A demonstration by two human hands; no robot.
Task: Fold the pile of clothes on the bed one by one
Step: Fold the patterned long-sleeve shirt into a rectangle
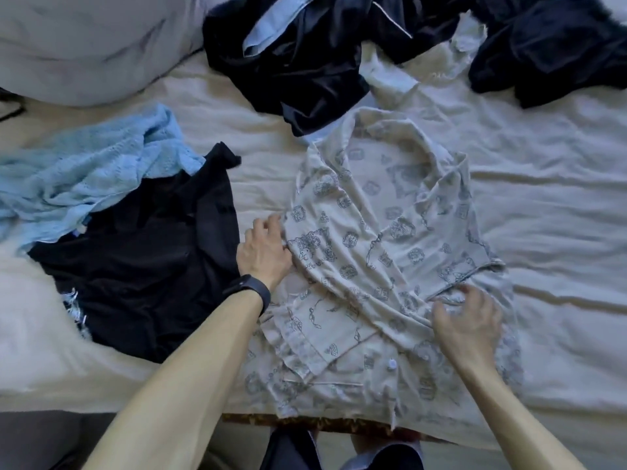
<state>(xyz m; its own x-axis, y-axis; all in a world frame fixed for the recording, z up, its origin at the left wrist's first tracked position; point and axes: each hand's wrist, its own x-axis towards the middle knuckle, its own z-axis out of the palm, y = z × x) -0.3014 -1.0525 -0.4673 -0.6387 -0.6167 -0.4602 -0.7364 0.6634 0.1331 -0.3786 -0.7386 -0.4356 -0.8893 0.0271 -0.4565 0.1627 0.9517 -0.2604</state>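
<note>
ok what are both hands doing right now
Left hand: grips the shirt edge.
Right hand: fingers bent on a shirt fold; grip cannot be told.

just one cam, wide-angle, worn on the head. it looks forward and steeply down over the near edge of the bed (559,205), pretty close in. printed shirt (383,239) sits dead centre, both forearms (190,368) show at the bottom, pillow (84,45) in the top left corner.
</note>
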